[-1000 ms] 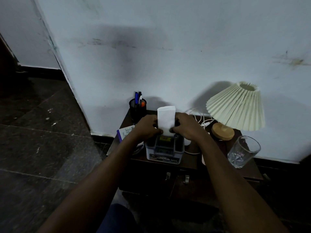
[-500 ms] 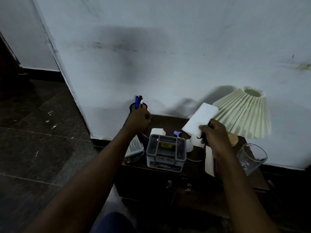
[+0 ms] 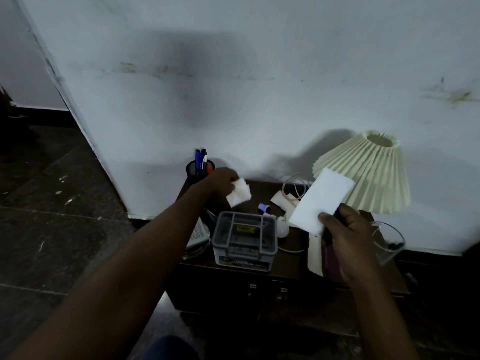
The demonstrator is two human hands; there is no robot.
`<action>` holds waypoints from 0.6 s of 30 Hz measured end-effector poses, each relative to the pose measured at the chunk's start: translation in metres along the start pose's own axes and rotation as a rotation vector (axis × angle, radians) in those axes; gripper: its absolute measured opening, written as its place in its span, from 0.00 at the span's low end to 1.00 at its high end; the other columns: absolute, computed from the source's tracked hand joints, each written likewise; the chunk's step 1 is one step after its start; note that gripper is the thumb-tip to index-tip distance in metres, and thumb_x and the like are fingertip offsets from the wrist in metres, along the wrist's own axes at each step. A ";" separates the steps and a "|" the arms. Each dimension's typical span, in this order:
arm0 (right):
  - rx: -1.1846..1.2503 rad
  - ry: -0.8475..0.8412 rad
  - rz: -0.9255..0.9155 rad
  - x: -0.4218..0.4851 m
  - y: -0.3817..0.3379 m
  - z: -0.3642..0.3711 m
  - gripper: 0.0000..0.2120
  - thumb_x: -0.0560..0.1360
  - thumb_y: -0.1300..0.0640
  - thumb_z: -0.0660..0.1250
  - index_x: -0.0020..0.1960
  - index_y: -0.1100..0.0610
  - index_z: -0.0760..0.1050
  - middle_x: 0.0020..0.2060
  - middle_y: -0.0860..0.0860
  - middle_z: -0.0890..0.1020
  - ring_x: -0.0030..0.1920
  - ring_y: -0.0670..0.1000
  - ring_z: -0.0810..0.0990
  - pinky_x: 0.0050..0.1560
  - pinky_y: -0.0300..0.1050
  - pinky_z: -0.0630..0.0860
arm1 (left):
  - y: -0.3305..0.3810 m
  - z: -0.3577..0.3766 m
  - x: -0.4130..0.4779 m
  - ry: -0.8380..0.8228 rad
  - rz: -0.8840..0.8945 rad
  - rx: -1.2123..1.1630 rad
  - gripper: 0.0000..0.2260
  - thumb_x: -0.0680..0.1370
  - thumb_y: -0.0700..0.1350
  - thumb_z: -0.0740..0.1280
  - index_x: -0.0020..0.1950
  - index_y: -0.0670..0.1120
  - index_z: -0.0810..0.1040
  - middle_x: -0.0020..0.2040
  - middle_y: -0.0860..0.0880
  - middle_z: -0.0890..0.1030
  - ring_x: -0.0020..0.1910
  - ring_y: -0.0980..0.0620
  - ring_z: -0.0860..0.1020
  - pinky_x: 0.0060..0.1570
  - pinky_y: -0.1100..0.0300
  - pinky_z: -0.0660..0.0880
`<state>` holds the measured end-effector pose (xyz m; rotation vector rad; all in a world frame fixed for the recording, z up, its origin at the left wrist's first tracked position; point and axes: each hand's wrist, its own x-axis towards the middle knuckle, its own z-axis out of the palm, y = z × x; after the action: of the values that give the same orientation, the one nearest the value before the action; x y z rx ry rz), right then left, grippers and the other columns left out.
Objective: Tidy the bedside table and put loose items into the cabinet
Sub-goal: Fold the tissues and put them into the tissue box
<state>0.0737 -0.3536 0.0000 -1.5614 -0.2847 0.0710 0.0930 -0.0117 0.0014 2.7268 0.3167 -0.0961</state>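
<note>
The dark wooden bedside table (image 3: pixel 293 266) stands against the white wall, its cabinet doors (image 3: pixel 259 305) closed below. My left hand (image 3: pixel 223 181) is raised over the table's back left, pinching a small crumpled white tissue (image 3: pixel 239 195). My right hand (image 3: pixel 342 235) hovers over the table's right side and grips a flat white folded paper (image 3: pixel 322 203), with something dark also held against the palm. A grey plastic box (image 3: pixel 245 239) sits at the front centre of the table.
A black mesh pen holder (image 3: pixel 198 170) stands at the back left. A pleated cream lamp (image 3: pixel 368 172), a clear glass (image 3: pixel 387 242), a white cable (image 3: pixel 293 188), a small bulb (image 3: pixel 282 229), loose papers (image 3: pixel 315 255) and a booklet (image 3: pixel 198 229) crowd the table.
My left hand has left the pen holder and lifted a small white tissue from behind the grey box. My right hand still holds the white paper, now a little lower and to the right.
</note>
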 end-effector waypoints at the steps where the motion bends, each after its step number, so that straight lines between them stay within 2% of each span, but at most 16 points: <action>1: 0.004 0.005 0.005 0.000 0.001 0.001 0.15 0.80 0.64 0.68 0.51 0.43 0.85 0.47 0.46 0.88 0.43 0.50 0.83 0.40 0.51 0.79 | -0.001 -0.009 -0.002 0.079 -0.015 -0.076 0.17 0.82 0.39 0.67 0.71 0.38 0.76 0.70 0.39 0.77 0.70 0.40 0.74 0.65 0.53 0.69; 3: 0.005 0.008 0.018 -0.001 0.004 0.003 0.15 0.80 0.64 0.68 0.51 0.43 0.84 0.47 0.46 0.88 0.39 0.50 0.82 0.34 0.48 0.77 | 0.000 -0.022 -0.008 0.216 -0.043 -0.289 0.14 0.80 0.38 0.69 0.66 0.39 0.80 0.63 0.41 0.81 0.62 0.42 0.79 0.54 0.55 0.74; 5: 0.017 -0.003 0.044 0.000 0.006 0.007 0.14 0.80 0.64 0.68 0.52 0.46 0.84 0.46 0.47 0.87 0.35 0.46 0.80 0.30 0.43 0.75 | 0.003 -0.031 -0.023 0.263 -0.065 -0.595 0.15 0.78 0.37 0.72 0.65 0.41 0.80 0.59 0.45 0.82 0.57 0.45 0.81 0.45 0.59 0.79; 8: 0.043 -0.045 0.101 -0.002 0.007 0.016 0.11 0.79 0.63 0.68 0.54 0.49 0.84 0.46 0.46 0.88 0.33 0.44 0.81 0.29 0.40 0.74 | 0.009 -0.033 -0.052 0.262 -0.077 -0.997 0.13 0.76 0.34 0.75 0.60 0.40 0.82 0.57 0.41 0.83 0.55 0.42 0.85 0.43 0.54 0.85; 12: 0.023 -0.134 0.156 -0.007 0.007 0.036 0.10 0.79 0.64 0.68 0.52 0.50 0.84 0.45 0.49 0.88 0.39 0.50 0.84 0.31 0.44 0.75 | 0.020 -0.024 -0.087 0.352 -0.138 -1.173 0.06 0.75 0.37 0.77 0.52 0.41 0.85 0.55 0.40 0.86 0.56 0.39 0.85 0.50 0.46 0.85; 14: -0.054 -0.179 0.180 -0.010 0.006 0.043 0.08 0.80 0.62 0.68 0.50 0.52 0.84 0.41 0.52 0.88 0.37 0.54 0.84 0.32 0.47 0.74 | 0.024 -0.020 -0.103 0.409 -0.126 -1.168 0.05 0.75 0.39 0.78 0.49 0.44 0.87 0.54 0.42 0.87 0.56 0.40 0.85 0.55 0.44 0.84; 16: -0.133 -0.239 0.178 -0.014 0.006 0.048 0.07 0.80 0.59 0.68 0.47 0.52 0.83 0.33 0.51 0.85 0.30 0.52 0.80 0.27 0.45 0.71 | 0.027 -0.018 -0.119 0.444 -0.100 -1.184 0.02 0.76 0.40 0.77 0.47 0.47 0.88 0.53 0.44 0.87 0.54 0.42 0.85 0.52 0.45 0.84; 18: -0.134 -0.264 0.198 -0.019 0.005 0.052 0.07 0.80 0.57 0.68 0.46 0.53 0.84 0.29 0.50 0.83 0.27 0.51 0.79 0.24 0.43 0.69 | 0.031 -0.014 -0.133 0.422 -0.083 -1.284 0.06 0.78 0.40 0.75 0.44 0.50 0.88 0.49 0.48 0.88 0.47 0.45 0.85 0.43 0.51 0.83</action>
<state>0.0447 -0.3075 -0.0081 -1.7112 -0.3465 0.4225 -0.0288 -0.0617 0.0405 1.4316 0.4089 0.4956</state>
